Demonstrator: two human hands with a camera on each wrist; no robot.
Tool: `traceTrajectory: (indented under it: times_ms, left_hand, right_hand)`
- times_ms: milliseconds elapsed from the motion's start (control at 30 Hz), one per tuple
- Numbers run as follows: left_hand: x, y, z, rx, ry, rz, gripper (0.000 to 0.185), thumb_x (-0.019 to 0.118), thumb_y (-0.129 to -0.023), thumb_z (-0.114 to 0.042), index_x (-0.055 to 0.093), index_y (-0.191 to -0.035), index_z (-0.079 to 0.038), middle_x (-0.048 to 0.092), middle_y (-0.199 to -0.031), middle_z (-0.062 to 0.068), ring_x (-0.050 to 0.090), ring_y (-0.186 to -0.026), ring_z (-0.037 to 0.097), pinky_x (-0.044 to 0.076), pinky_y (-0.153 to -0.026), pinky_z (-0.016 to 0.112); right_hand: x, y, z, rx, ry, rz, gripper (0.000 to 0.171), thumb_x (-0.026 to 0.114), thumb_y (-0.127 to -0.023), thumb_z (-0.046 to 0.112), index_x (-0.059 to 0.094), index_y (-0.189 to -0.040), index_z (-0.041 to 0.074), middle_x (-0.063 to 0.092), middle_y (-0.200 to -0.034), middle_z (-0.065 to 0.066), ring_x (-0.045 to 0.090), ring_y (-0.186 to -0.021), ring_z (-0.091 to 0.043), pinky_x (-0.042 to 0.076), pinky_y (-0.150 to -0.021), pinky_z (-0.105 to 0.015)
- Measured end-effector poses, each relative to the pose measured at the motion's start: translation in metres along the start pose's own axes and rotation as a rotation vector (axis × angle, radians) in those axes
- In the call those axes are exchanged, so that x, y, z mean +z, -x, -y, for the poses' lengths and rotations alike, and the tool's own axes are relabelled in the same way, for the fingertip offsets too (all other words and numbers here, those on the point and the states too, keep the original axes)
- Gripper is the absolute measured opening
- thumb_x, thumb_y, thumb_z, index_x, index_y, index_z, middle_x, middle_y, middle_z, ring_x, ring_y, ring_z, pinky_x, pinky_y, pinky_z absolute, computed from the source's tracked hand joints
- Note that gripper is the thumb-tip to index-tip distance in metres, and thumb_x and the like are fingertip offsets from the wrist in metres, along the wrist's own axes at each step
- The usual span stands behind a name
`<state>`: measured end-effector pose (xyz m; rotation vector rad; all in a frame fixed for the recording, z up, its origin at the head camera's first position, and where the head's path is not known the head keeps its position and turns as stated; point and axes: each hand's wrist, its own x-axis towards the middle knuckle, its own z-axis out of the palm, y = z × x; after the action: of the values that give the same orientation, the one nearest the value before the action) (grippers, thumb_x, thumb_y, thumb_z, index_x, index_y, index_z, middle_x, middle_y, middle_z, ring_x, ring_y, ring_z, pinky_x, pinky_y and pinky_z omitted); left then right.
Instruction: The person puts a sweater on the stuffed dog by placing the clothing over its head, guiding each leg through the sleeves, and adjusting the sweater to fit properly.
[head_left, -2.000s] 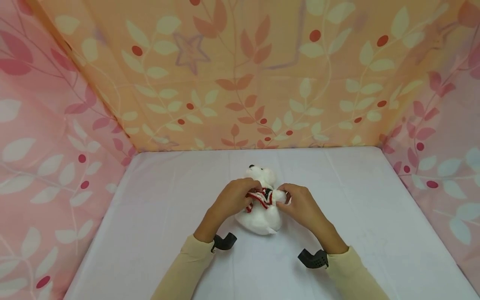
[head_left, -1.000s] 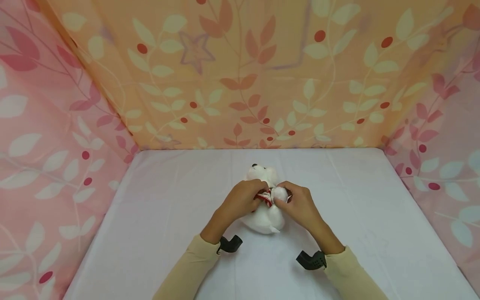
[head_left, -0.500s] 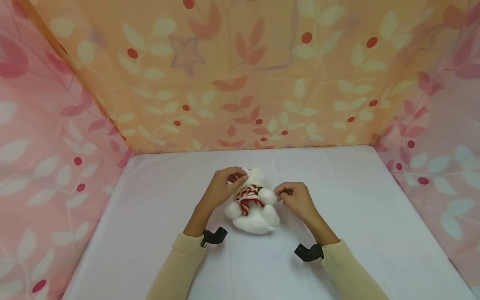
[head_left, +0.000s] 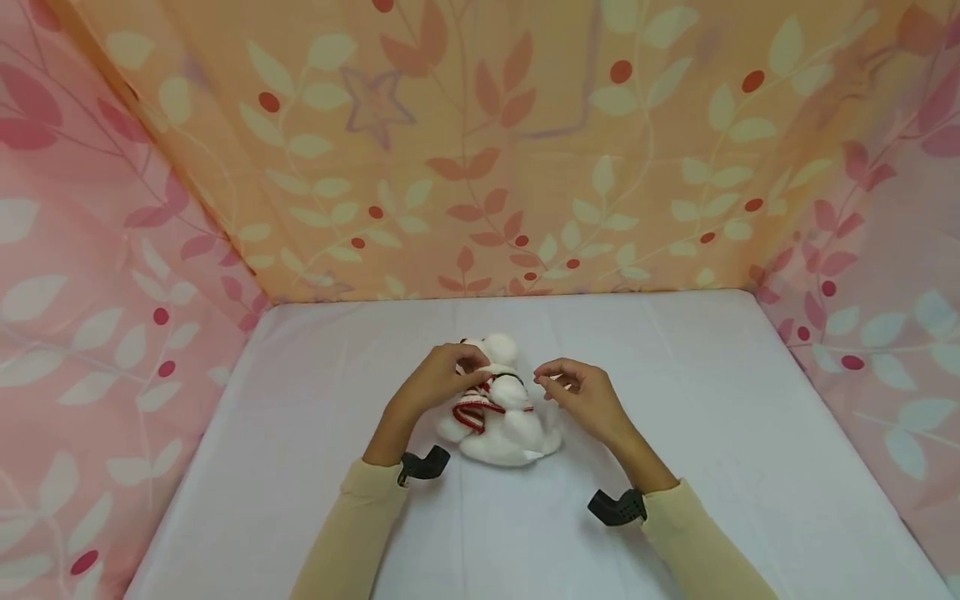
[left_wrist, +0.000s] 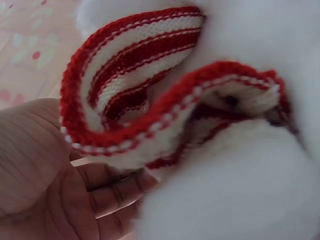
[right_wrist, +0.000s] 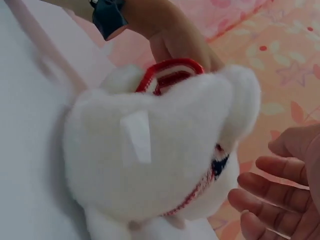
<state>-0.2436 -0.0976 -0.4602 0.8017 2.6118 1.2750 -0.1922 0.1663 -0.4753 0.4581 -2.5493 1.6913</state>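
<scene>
A white plush bear [head_left: 498, 450] sits on the white-covered table, its side and back turned towards me. It wears a red-and-white striped knitted sweater [head_left: 471, 410]. My left hand [head_left: 429, 385] grips the sweater's front near the neck, partly hiding the bear's face. In the left wrist view the sweater's loose hem [left_wrist: 145, 125] bulges out, with fingers [left_wrist: 117, 195] behind it. My right hand [head_left: 592, 402] hovers just right of the bear, fingers loosely bent and holding nothing. The right wrist view shows the bear's back with a white tag [right_wrist: 137, 137], apart from the right fingers [right_wrist: 270, 192].
The table [head_left: 300, 467] has a smooth white cover. An orange leaf-patterned cloth [head_left: 487, 150] hangs behind it, with pink patterned cloth [head_left: 90, 333] at both sides. Black wrist cameras [head_left: 618, 507] stick out below both hands.
The right hand has let go of the bear's arm and drawn back slightly. The left hand left the sweater, rose to the head, then came down onto its front. The bear has turned leftward.
</scene>
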Motion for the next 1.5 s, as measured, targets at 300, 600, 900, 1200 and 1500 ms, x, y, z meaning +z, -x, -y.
traceTrajectory:
  times_ms: [300,600,900,1200,1500]
  left_hand:
    - [0.015,-0.004,-0.009,0.011,-0.084,-0.051,0.008,0.073,-0.095,-0.021,0.072,-0.098,-0.014,0.067,-0.082,-0.007,0.06,-0.075,0.008,0.051,-0.07,0.028]
    - [0.013,0.001,-0.015,0.007,-0.346,-0.346,0.009,0.081,-0.088,-0.026,0.077,-0.093,-0.021,0.062,-0.072,-0.009,0.052,-0.064,0.008,0.043,-0.056,0.029]
    - [-0.007,0.002,0.012,-0.039,-0.043,0.009,0.019,0.064,-0.101,-0.028,0.077,-0.099,-0.014,0.073,-0.091,-0.004,0.068,-0.089,0.014,0.054,-0.083,0.037]
    - [-0.003,-0.002,0.034,0.02,0.122,0.267,0.011,0.07,-0.097,-0.021,0.075,-0.102,-0.012,0.071,-0.094,-0.003,0.061,-0.089,0.016,0.051,-0.082,0.035]
    - [0.005,-0.005,0.036,0.021,0.008,0.068,0.005,0.071,-0.094,-0.017,0.074,-0.09,-0.016,0.07,-0.086,-0.004,0.063,-0.084,0.012,0.05,-0.076,0.033]
  right_hand:
    - [0.025,0.013,0.02,-0.437,0.354,-0.147,0.035,0.089,-0.079,0.021,0.071,-0.107,0.01,0.069,-0.106,0.002,0.06,-0.069,-0.014,0.048,-0.057,-0.024]
    - [0.022,0.014,0.024,-0.454,0.316,-0.112,0.017,0.074,-0.077,-0.002,0.07,-0.091,0.006,0.068,-0.089,-0.001,0.058,-0.07,-0.008,0.051,-0.059,-0.023]
    - [0.009,0.01,0.025,-0.332,0.3,-0.005,0.019,0.074,-0.082,0.003,0.067,-0.097,0.012,0.062,-0.09,0.004,0.054,-0.068,-0.011,0.048,-0.059,-0.024]
    - [-0.025,0.005,0.012,-0.082,0.253,0.106,0.019,0.077,-0.085,0.01,0.068,-0.1,0.017,0.065,-0.088,0.003,0.054,-0.071,-0.016,0.047,-0.061,-0.028]
    - [-0.03,0.001,0.006,-0.225,0.335,0.143,0.018,0.074,-0.087,0.004,0.071,-0.103,0.012,0.072,-0.102,-0.001,0.063,-0.085,-0.013,0.053,-0.069,-0.032]
